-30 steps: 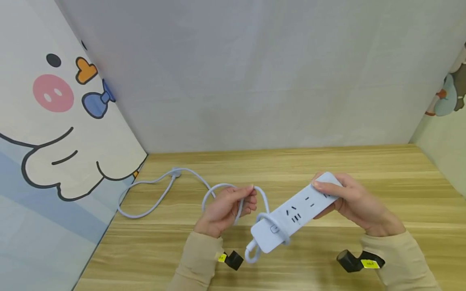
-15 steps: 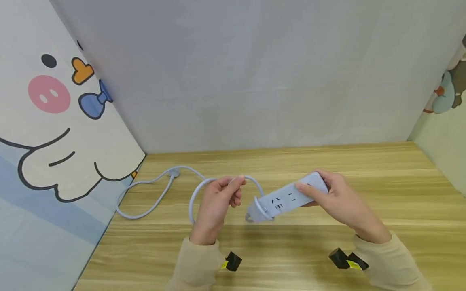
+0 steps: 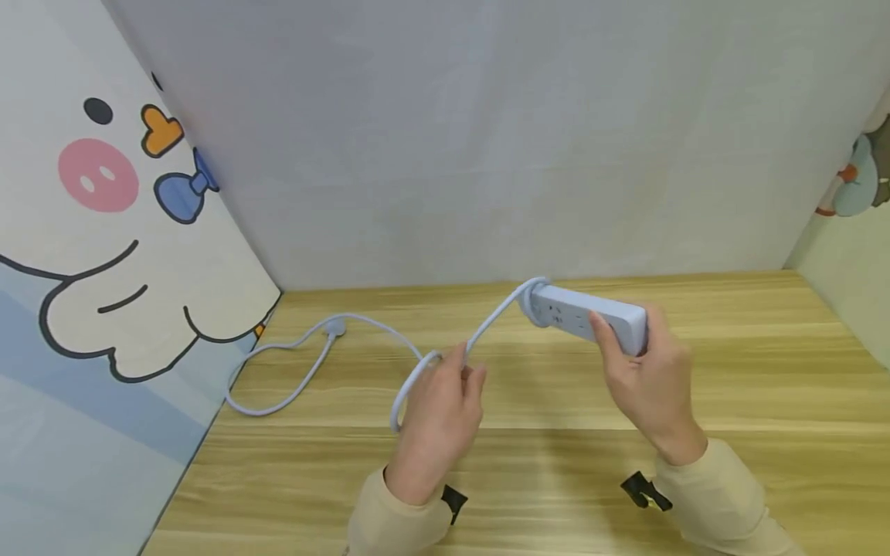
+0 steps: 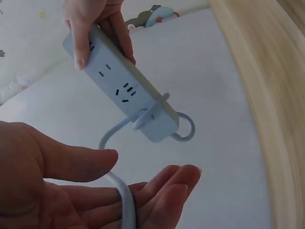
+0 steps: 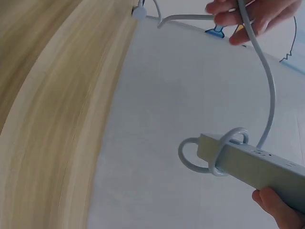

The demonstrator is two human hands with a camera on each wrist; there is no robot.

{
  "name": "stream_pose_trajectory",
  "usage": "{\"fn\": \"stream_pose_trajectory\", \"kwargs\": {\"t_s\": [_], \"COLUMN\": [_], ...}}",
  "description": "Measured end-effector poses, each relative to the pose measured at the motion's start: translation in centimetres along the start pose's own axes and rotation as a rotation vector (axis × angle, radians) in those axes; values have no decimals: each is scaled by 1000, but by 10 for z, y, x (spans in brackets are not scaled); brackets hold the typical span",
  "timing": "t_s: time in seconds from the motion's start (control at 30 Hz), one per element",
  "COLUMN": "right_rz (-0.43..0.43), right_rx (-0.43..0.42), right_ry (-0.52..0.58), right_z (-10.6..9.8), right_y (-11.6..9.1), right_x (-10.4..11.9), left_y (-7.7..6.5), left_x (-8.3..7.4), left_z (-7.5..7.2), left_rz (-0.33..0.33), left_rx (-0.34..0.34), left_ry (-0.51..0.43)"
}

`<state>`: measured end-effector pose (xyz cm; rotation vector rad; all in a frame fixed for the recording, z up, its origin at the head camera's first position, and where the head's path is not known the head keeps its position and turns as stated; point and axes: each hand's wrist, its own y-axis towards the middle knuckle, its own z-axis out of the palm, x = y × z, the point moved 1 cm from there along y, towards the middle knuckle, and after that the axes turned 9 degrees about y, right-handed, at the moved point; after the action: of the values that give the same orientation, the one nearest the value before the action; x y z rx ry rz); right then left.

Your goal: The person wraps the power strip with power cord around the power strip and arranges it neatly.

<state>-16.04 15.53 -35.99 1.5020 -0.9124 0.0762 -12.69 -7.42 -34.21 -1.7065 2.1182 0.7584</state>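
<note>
In the head view my right hand [image 3: 653,378] grips the far end of a white power strip [image 3: 591,309], raised above the table with its socket face turned toward the left. Its thumb lies on the socket face. A turn of the power cord [image 4: 151,112] is looped around the strip's switch end. My left hand [image 3: 445,417] is lower and to the left. The left wrist view shows the cord running behind the thumb and across its loosely extended fingers [image 4: 162,200], with a gap between thumb and fingers. From there the cord runs up to the strip.
The rest of the cord lies in a loose loop on the wooden table [image 3: 556,479] at left, with its plug [image 3: 335,328] near the back. A pale cloth wall [image 3: 528,154] stands behind, and a cartoon-printed panel [image 3: 90,301] borders the left side.
The strip has risen and tilted away, its looped end swinging up toward the back. My left hand has loosened from its pinch on the cord and come lower and nearer.
</note>
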Motion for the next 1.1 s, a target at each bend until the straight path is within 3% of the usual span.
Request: {"fn": "stream_pose_trajectory", "kwargs": {"t_s": [0.07, 0.13, 0.27, 0.33, 0.5, 0.63, 0.8, 0.93, 1.03, 1.1], "right_rz": [59, 153, 350, 409, 504, 624, 751, 848, 885, 897], "right_rx": [-86, -166, -280, -319, -331, -322, -215, -136, -88, -53], "right_ry": [0, 58, 432, 617, 798, 1067, 1362, 1519, 1602, 1650], "right_z": [-6, -13, -23, -23, -15, -18, -26, -27, -28, -29], "right_y": [4, 9, 18, 21, 20, 20, 19, 17, 17, 17], "right_x": [-7, -12, -17, -18, -11, -2, 4, 5, 4, 3], "left_y": [-2, -5, -8, -10, -11, -6, 0, 6, 14, 21], "left_x": [-3, -5, -9, -10, -13, -8, -3, 2, 15, 26], "left_z": [0, 2, 5, 7, 13, 21, 32, 43, 45, 43], "left_rz": [47, 109, 256, 318, 387, 338, 303, 176, 52, 9], "left_rx": [25, 107, 268, 321, 424, 478, 470, 457, 457, 464], "left_ry": [52, 29, -78, -118, -91, -95, -85, -95, -179, -253]}}
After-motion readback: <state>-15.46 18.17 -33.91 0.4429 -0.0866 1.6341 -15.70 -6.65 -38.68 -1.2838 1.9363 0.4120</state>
